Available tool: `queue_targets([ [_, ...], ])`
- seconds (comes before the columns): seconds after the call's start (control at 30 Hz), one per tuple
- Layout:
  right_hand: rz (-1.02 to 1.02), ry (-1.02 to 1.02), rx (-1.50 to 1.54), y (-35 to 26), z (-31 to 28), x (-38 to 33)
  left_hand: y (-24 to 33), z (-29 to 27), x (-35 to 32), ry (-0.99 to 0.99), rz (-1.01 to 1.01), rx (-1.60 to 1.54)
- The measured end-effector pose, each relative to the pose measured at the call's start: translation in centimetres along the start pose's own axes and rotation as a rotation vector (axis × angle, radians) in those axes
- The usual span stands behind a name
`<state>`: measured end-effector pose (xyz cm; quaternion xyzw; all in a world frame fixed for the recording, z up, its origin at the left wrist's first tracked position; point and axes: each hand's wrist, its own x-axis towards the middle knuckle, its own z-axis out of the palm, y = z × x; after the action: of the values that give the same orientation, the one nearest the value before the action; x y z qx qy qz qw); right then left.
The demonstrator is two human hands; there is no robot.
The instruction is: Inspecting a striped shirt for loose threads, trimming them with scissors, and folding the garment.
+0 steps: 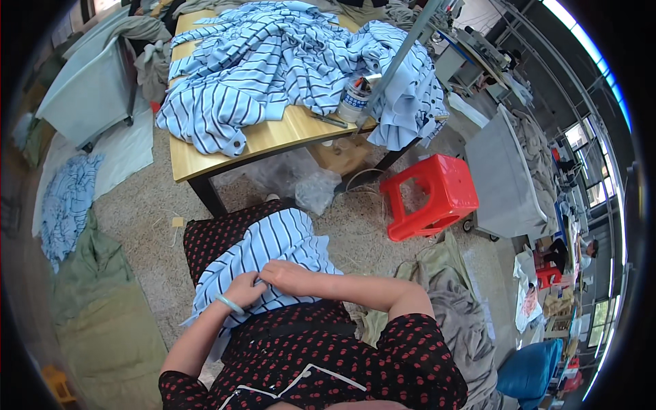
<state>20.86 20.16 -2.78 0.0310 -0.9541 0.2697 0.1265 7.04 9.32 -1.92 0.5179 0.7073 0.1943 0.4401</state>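
Striped garment (273, 249) soft, crumpled; both hands (246, 290) (290, 277) pinching fabric.

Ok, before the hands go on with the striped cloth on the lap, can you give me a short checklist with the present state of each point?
1. Left hand on the striped cloth: ok.
2. Right hand on the same cloth: ok.
3. Cloth rests on the lap, not on the floor: ok.
4. Small tool between the fingers: cannot tell.
5. Table pile of striped shirts stays on top: ok, one edge hangs over.
6. Red stool away from the legs: ok.
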Motion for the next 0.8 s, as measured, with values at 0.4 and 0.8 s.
queue_targets([
  [0.4, 0.061, 0.017, 0.096, -0.5, -0.1, 0.3, -1.7, 3.0, -0.2, 0.242, 0.082, -0.129],
  [0.8, 0.209, 0.078, 0.209, -0.6, -0.3, 1.5, -1.8, 3.6, 0.1, 0.427, 0.111, -0.127],
])
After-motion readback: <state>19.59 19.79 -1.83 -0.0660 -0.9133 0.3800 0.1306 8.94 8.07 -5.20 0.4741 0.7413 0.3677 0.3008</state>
